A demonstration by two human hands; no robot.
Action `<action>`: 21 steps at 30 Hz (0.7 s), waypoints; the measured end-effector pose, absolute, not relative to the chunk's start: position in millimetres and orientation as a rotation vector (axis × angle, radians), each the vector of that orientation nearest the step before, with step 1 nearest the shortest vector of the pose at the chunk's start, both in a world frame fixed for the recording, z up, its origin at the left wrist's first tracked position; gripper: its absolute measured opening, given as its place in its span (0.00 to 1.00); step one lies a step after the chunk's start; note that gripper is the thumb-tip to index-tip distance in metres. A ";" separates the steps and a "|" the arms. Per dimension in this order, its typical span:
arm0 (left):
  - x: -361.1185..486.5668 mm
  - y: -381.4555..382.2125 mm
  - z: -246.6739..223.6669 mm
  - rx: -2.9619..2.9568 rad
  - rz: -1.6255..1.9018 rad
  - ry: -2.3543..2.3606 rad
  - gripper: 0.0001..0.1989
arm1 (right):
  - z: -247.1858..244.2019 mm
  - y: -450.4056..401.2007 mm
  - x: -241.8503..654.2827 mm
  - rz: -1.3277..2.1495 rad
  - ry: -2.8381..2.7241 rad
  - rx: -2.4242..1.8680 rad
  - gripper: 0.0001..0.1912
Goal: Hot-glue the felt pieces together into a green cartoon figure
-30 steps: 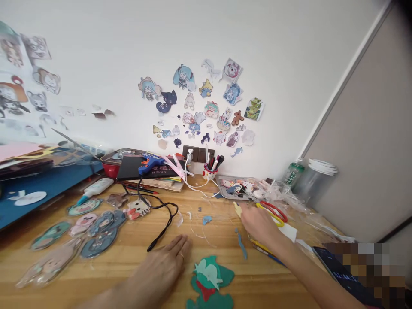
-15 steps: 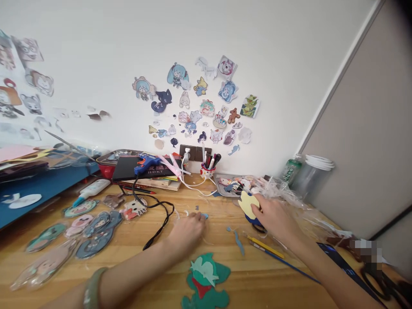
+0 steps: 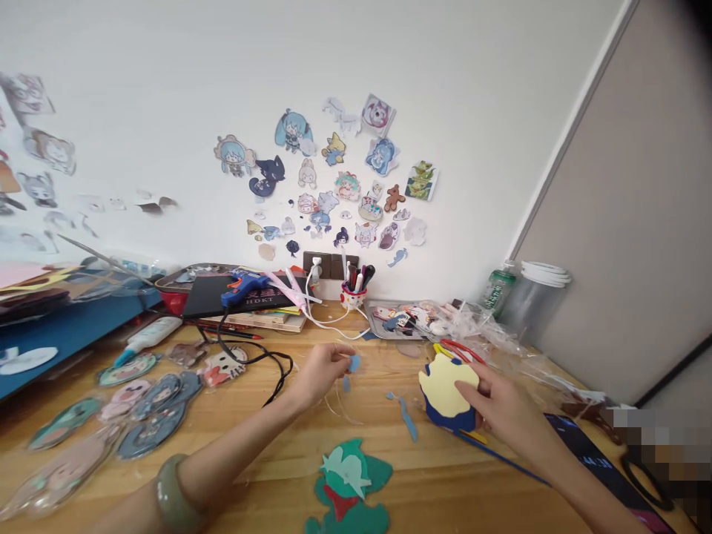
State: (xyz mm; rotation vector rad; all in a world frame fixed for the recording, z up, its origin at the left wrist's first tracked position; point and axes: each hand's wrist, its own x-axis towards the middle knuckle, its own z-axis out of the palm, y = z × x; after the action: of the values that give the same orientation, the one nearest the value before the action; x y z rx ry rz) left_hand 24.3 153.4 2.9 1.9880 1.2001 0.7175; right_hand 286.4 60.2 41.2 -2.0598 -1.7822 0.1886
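Note:
My left hand (image 3: 325, 368) pinches a small light-blue piece (image 3: 354, 363) just above the wooden table. In my right hand (image 3: 494, 397) is a cream and dark-blue cutout (image 3: 449, 389), held with the thumb on its cream face. Between the hands lie a blue strip (image 3: 408, 420) and small blue scraps (image 3: 345, 383). A green layered figure (image 3: 350, 478) with a red patch rests at the front of the table. Behind the cutout, red and yellow handles (image 3: 457, 350) show in part.
Wrapped cutouts (image 3: 159, 415) and a glue bottle (image 3: 153, 337) lie at left. A blue glue gun (image 3: 245, 285) sits on a black box, its cable looping over the table. Further back are a pen cup (image 3: 354, 297) and a metal tray (image 3: 383, 330). A phone (image 3: 592, 463) lies at right.
My left hand has lifted a light-blue piece from the table. My right hand has brought the cream and dark-blue cutout closer, turning its cream face more into view. The camera view has shifted slightly right.

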 end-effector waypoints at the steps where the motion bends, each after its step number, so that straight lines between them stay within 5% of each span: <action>1: 23.8 151.6 4.1 1.929 0.745 1.163 0.12 | 37.6 59.9 282.8 0.219 -1.774 -2.054 0.09; 11: 5.2 136.0 6.6 1.730 0.835 1.073 0.18 | 10.3 90.5 237.1 0.442 -1.735 -1.929 0.08; 21: -16.9 116.4 14.4 2.303 0.557 1.412 0.13 | 37.1 121.8 254.6 0.091 -1.747 -1.911 0.11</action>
State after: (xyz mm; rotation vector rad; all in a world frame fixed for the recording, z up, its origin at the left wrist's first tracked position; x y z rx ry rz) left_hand -16.9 116.4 14.4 2.3027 1.4119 0.5571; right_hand 254.6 121.8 37.1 -1.9110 -1.7472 0.0910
